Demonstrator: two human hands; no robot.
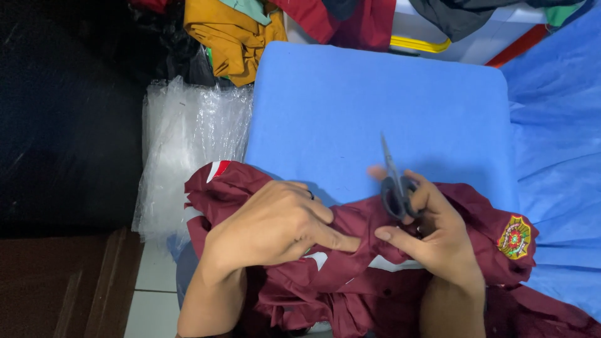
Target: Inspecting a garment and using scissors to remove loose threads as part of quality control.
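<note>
Pressing down on a bunched maroon garment (350, 275) in the lower middle of the frame, my left hand (275, 222) lies across the cloth with its fingers (335, 241) held close together, the forefinger stretched toward the centre fold. My right hand (432, 231) sits just beside it to the right, its fingers hooked through the black handles of a pair of scissors (394, 181); the blades point up the frame, slightly blurred, over the blue tabletop (375, 100). The thumb of that hand points left and nearly meets my left forefinger on the fabric.

The garment carries a round embroidered badge (514, 238) at its right edge and a red-and-white patch (217, 169) at its upper left corner. A sheet of clear crinkled plastic (188, 144) lies to the left of the tabletop. A heap of clothes, mustard yellow (228, 37) among them, fills the top of the frame, and loose blue fabric (557, 138) drapes down the right side.
</note>
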